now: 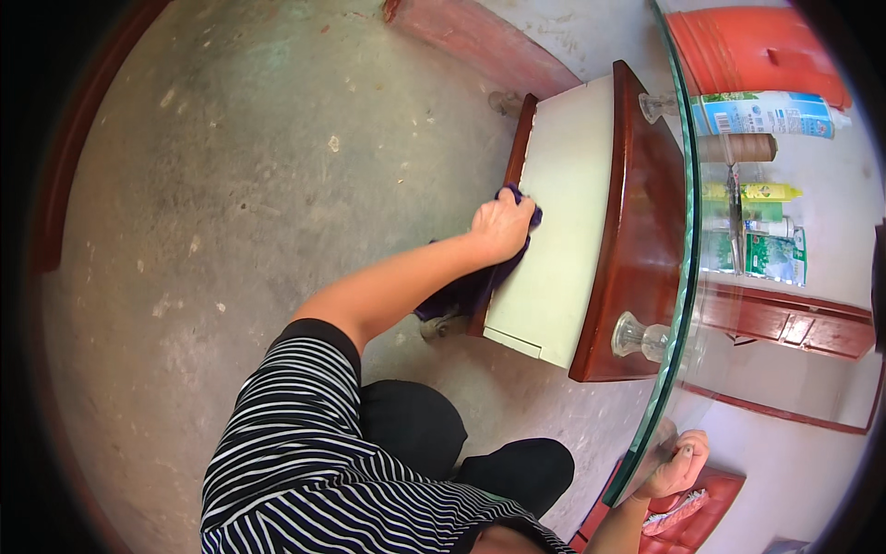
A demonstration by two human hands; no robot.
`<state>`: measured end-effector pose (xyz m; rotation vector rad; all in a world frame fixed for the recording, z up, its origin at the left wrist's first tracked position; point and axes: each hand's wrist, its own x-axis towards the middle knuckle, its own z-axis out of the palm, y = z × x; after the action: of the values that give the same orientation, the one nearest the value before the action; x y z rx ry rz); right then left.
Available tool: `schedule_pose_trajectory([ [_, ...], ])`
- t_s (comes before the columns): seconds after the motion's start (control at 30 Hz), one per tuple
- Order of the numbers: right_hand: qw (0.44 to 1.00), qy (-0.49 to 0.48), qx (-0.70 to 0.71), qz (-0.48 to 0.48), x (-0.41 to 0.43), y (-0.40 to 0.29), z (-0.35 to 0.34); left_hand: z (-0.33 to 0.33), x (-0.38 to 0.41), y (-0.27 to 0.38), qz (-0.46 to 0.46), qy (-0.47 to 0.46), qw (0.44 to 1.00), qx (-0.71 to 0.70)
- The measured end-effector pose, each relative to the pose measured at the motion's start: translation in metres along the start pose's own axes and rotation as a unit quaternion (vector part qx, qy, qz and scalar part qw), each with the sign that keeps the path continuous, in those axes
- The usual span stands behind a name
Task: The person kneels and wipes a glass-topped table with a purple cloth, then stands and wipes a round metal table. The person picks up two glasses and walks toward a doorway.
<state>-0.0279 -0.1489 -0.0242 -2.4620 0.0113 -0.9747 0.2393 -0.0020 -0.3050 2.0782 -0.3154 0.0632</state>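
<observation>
My left hand (503, 225) is closed on a dark purple cloth (453, 284). It presses the bunched end against the white side panel (564, 208) of a low table, near the panel's dark red lower rail (520, 149). The rest of the cloth hangs over that rail towards the floor. My right hand (682, 460) rests on the glass tabletop (651, 429) close to its edge. Its fingers are curled, and nothing shows in them. Between the glass and the red-brown wooden table body (640, 228) stand clear turned supports (640, 337).
On the glass stand a red plastic container (754, 52), a blue-and-white can (765, 114), a brown thread cone (744, 147), scissors (735, 215), a yellow bottle (765, 191) and a green packet (775, 256). A red padded seat (716, 485) is near my right arm. Bare concrete floor (242, 173) spreads below.
</observation>
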Motion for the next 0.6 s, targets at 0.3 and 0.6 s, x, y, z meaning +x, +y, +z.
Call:
schedule_pose_trajectory([
  [0.3, 0.999, -0.024, -0.021, -0.031, 0.004, 0.002, -0.002, -0.018, 0.128, -0.025, -0.249, 0.065, 0.801, -0.541],
  [0.6, 0.996, -0.077, -0.012, -0.051, 0.008, -0.002, -0.007, -0.009, 0.204, -0.020, -0.071, 0.112, 0.925, -0.357],
])
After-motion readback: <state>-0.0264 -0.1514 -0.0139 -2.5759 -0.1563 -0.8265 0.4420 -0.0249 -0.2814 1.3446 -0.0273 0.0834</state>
